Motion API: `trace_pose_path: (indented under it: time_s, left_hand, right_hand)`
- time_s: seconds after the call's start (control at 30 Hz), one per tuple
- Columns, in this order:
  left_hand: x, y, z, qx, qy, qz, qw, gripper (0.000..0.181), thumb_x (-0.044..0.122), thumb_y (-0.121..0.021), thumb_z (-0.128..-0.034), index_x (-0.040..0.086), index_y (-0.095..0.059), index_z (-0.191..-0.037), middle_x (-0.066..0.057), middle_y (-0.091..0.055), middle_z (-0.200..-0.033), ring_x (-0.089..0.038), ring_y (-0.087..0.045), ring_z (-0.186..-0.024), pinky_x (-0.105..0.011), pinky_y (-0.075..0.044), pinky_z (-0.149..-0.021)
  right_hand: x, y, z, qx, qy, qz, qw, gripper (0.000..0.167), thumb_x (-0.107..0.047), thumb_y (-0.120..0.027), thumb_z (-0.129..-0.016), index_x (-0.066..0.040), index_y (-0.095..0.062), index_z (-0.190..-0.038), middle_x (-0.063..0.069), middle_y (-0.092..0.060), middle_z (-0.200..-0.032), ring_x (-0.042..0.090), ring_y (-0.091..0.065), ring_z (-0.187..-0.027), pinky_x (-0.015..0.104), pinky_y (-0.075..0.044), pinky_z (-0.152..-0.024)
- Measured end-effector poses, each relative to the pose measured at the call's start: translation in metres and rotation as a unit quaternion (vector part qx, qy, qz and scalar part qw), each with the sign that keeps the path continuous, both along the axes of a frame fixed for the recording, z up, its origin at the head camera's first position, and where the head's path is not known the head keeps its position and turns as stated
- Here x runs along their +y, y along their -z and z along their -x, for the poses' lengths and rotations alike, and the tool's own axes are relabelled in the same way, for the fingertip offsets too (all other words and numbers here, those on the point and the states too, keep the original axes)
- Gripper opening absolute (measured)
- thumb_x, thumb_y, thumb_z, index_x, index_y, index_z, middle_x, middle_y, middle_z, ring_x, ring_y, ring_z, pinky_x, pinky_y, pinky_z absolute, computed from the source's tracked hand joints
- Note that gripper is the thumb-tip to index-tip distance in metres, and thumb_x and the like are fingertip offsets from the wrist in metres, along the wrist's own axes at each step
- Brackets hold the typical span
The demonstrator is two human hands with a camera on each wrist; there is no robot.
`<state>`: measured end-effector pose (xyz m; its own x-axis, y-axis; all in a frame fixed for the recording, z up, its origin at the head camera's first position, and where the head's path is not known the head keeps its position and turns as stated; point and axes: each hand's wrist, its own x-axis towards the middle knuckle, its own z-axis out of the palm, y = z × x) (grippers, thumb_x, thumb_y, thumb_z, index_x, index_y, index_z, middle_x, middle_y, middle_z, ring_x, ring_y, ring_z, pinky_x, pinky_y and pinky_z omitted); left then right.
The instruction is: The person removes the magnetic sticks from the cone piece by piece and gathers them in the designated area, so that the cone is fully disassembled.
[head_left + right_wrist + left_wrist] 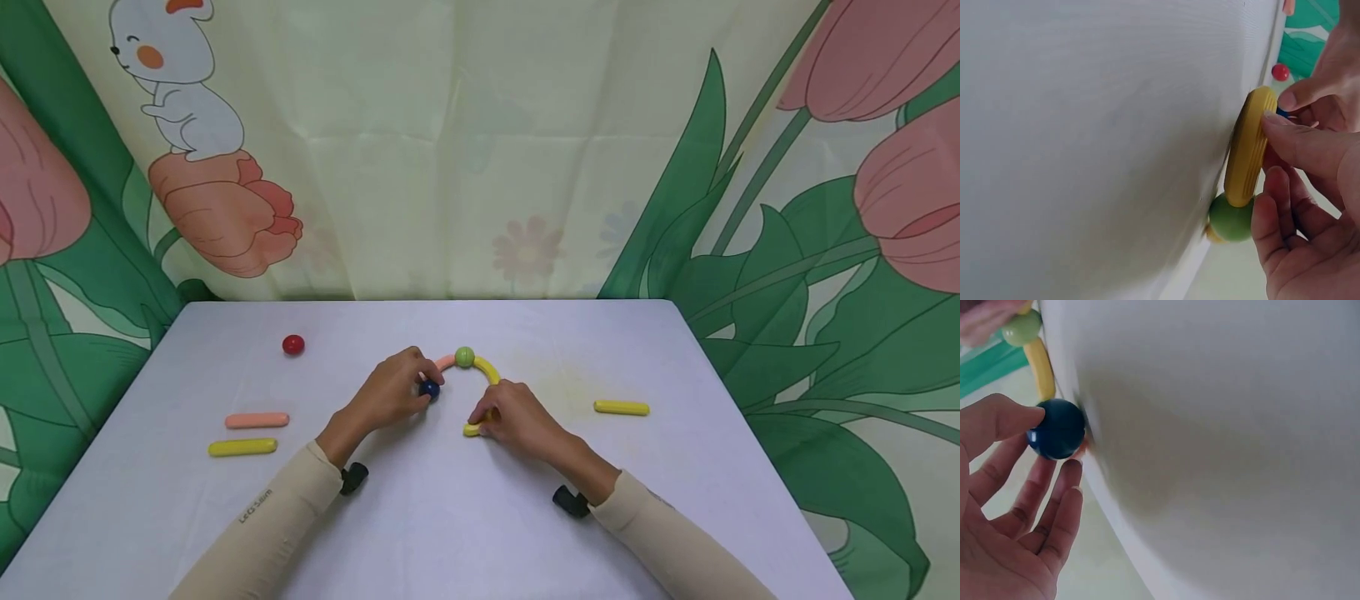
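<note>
My left hand [392, 387] pinches a shiny dark blue ball [1057, 429] between thumb and fingers. Beside it, a curved pink stick [446, 362] meets a green ball [464, 357], and a curved yellow stick [487, 369] leaves that ball's other side towards my right hand [519, 419]. The right thumb and fingers grip a short ribbed yellow stick [1249, 147]. A green ball [1230, 217] sits at that stick's end in the right wrist view, with a bit of yellow beyond it. From the head view, my right hand covers this joint.
A red ball [293, 344] lies at the table's back left. Nearer on the left are a loose pink stick [257, 420] and a yellow stick [242, 447]. Another yellow stick [622, 407] lies on the right. A printed curtain [450, 167] hangs behind the white table [450, 533].
</note>
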<state>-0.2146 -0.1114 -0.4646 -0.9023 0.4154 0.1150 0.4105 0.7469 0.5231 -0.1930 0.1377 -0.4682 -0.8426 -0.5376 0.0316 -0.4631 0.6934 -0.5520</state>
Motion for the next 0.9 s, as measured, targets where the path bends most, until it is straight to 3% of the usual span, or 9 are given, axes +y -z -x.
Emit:
trace_pose_path:
  time_s: [0.27, 0.5, 0.9]
  left_hand:
    - [-0.005, 0.0, 0.01, 0.008, -0.037, 0.019, 0.9991, 0.022, 0.005, -0.084, -0.0857, 0.012, -0.081, -0.106, -0.005, -0.066, -0.105, -0.019, -0.062, -0.09, -0.035, -0.054, -0.081]
    - [-0.013, 0.001, 0.023, 0.042, -0.05, 0.025, 0.9976, 0.02, 0.002, -0.083, -0.0841, 0.01, -0.082, -0.103, -0.009, -0.067, -0.104, -0.023, -0.064, -0.095, -0.043, -0.056, -0.082]
    - [-0.013, 0.001, 0.055, 0.064, -0.082, 0.022, 0.9943, 0.02, -0.003, -0.081, -0.0823, 0.012, -0.083, -0.095, -0.009, -0.069, -0.101, -0.026, -0.064, -0.098, -0.045, -0.055, -0.087]
  right_hand:
    - [0.01, -0.002, -0.007, 0.021, -0.007, 0.003, 0.9998, 0.017, -0.003, -0.088, -0.084, -0.019, -0.086, -0.091, -0.01, -0.078, -0.088, 0.009, -0.062, -0.093, 0.028, -0.05, -0.084]
    - [0.014, 0.0, -0.012, 0.013, -0.01, 0.007, 0.9998, 0.02, 0.0, -0.086, -0.085, -0.019, -0.085, -0.09, -0.01, -0.077, -0.089, 0.009, -0.062, -0.093, 0.024, -0.052, -0.079]
    - [0.013, 0.002, -0.017, 0.006, -0.017, 0.014, 0.9997, 0.019, -0.001, -0.086, -0.086, -0.019, -0.085, -0.092, -0.01, -0.076, -0.091, 0.008, -0.063, -0.094, 0.022, -0.053, -0.078]
